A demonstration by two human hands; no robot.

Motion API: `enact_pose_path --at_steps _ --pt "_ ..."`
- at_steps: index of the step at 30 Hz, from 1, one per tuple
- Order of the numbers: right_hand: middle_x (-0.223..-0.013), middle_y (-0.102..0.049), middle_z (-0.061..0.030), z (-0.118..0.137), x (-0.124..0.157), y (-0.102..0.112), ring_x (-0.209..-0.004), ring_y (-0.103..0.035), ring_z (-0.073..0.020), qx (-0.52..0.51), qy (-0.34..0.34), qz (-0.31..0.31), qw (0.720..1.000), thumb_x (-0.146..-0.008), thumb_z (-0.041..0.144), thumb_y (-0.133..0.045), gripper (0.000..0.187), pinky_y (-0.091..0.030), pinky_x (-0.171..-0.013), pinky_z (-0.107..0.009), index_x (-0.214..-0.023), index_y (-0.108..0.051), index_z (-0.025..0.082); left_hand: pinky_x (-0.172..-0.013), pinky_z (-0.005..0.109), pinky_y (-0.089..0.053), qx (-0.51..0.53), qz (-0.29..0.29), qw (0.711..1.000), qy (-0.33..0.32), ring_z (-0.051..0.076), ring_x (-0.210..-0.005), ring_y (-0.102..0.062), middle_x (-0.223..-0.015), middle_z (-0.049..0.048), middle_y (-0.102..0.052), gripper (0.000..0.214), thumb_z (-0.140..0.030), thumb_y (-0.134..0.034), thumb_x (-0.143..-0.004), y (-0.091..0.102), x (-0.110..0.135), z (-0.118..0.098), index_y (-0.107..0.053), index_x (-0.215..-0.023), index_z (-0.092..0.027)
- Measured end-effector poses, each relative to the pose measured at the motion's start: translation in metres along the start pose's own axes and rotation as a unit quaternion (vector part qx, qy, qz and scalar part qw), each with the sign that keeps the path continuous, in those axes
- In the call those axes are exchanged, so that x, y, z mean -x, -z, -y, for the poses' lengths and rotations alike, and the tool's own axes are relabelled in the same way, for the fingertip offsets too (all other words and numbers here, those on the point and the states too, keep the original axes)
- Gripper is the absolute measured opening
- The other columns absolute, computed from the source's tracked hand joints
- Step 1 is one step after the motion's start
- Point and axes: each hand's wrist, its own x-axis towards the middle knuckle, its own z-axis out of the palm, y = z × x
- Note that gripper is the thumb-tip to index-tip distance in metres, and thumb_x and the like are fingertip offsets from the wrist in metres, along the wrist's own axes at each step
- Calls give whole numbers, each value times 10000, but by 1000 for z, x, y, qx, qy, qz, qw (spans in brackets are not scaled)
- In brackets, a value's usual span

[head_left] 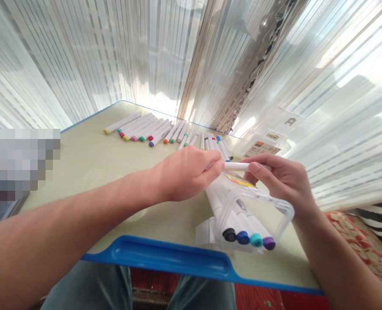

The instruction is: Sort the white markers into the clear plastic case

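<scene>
A white marker (238,166) spans the gap between my two hands, above the desk. My left hand (187,174) has its fingers wrapped round the marker's left end, which they hide. With thumb and fingers my right hand (279,176) pinches the other end. Beneath them a clear plastic marker case (289,211) leans toward me. White markers lie inside it, their black, blue, teal and purple ends (256,240) facing me. Beyond my hands, several white markers (158,129) with coloured ends lie in a row across the desk.
The pale desk (113,172) has a blue rim and a blue pen groove (168,256) at its near edge. A clear lid with labels (263,146) stands behind my right hand. Striped curtains (139,51) hang along the far side. A patterned cloth (358,245) lies at right.
</scene>
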Motion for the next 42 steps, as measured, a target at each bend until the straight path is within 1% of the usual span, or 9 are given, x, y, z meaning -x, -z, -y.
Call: enact_pose_path --at_steps 4,17,23,34,42 --pt "-625 -673 11 1 0 0 -511 -589 -92 7 6 -5 1000 -950 293 -687 130 -470 -468 -203 -928 -782 207 -587 285 -319 2 0 1000 0 119 -593 -498 -654 -8 -575 329 -332 -386 -1030 1 0 0 -612 -851 -174" --pt "-632 -676 -5 1 0 1 -513 -596 -114 0 -10 -2 1000 -939 325 -700 147 -480 -460 -230 -918 -771 198 -581 271 -348 -12 -3 1000 -13 124 -592 -526 -667 6 -613 343 -324 -379 -1033 0 0 0 -626 -855 -168" --pt "-636 -675 2 1 1 1 -514 -595 -104 -9 -13 0 1000 -941 323 -701 143 -475 -462 -218 -934 -780 204 -576 270 -339 -10 -5 1000 -16 122 -589 -522 -662 2 -608 345 -327 -380 -1032 0 0 1 -624 -847 -168" --pt "-636 -673 -8 1 0 1 -514 -592 -115 -6 -18 -2 1000 -934 336 -708 162 -475 -458 -229 -958 -791 199 -580 277 -333 -5 -2 1000 -11 122 -585 -509 -654 -1 -592 334 -325 -380 -1029 0 -1 1 -609 -841 -170" --pt "-633 -670 -10 1 0 0 -509 -591 -120 -6 -16 -4 1000 -929 354 -710 173 -477 -455 -233 -923 -780 197 -579 273 -347 -6 -1 1000 -8 125 -589 -520 -658 4 -603 334 -325 -387 -1028 1 0 -1 -610 -834 -169"
